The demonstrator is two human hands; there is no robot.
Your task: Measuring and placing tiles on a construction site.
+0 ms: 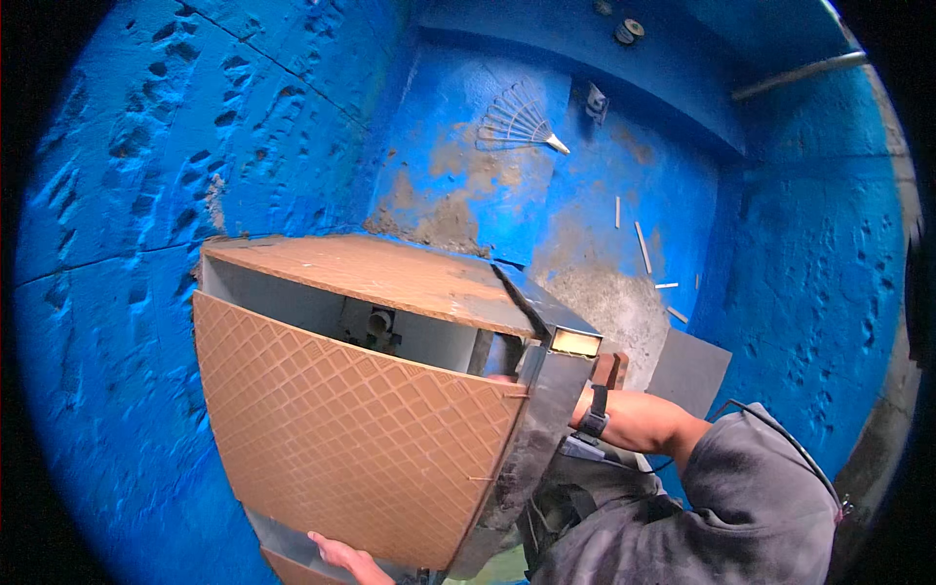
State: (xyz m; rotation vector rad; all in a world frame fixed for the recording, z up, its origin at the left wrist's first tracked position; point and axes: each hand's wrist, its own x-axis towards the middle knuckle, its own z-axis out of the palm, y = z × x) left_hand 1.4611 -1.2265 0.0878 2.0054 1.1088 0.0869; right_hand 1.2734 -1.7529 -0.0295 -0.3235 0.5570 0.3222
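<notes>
A large brown tile [361, 429] stands at a tilt in front of me, its diamond-ridged face toward me. My left hand [343, 558] is at its lower edge, the thumb stretched out against it and the other fingers mostly hidden. My right arm reaches behind a grey metal post [522, 448] along the tile's right side. Only a sliver of my right hand [502, 378] shows, at the tile's top right corner; its fingers are hidden. Two thin pins [480, 479] stick out between tile and post. Behind the tile's top edge is a gap.
A brown top slab [370, 276] covers the box-like frame; inside it shows a round pipe end [379, 324]. Blue rough walls [127, 195] surround me. Farther off are a fan rake head [519, 119], several white strips [643, 247], a grey board [688, 372] and a reddish-brown block [609, 371].
</notes>
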